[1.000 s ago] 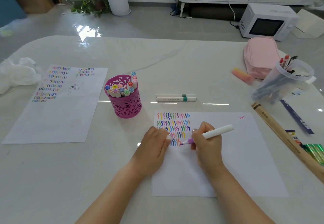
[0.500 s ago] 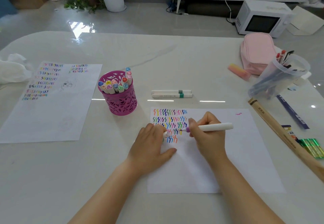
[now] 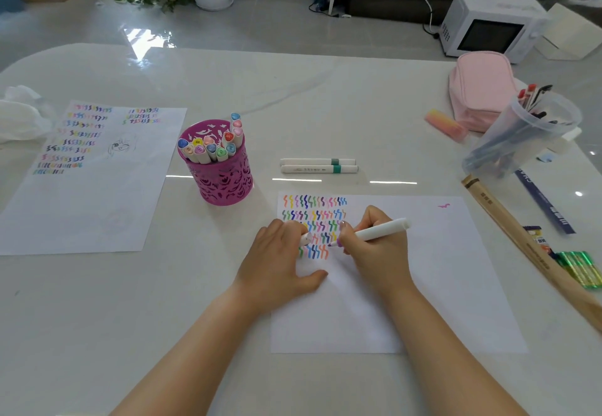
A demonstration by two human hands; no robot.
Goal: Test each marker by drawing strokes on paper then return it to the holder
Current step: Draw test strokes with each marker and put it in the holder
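Observation:
A white sheet (image 3: 423,285) lies in front of me with rows of coloured squiggles (image 3: 312,220) at its top left. My right hand (image 3: 374,249) grips a white marker (image 3: 384,229). Its purple tip (image 3: 330,244) sits at the right end of the lowest row of strokes. My left hand (image 3: 277,265) rests on the sheet's left edge, with a white marker cap (image 3: 305,239) poking out from under its curled fingers. The magenta cut-out holder (image 3: 224,177) stands to the upper left, filled with several capped markers (image 3: 208,148).
Two white markers (image 3: 319,166) lie above the sheet. A second sheet of strokes (image 3: 88,181) lies at the left. At the right are a clear cup of pens (image 3: 521,135), a pink pouch (image 3: 482,89), a pink eraser (image 3: 444,125), a wooden ruler (image 3: 521,243) and green sticks (image 3: 580,269).
The marker tip has shifted slightly along the lower rows of strokes. My left hand has stayed on the sheet. The view has tilted a little.

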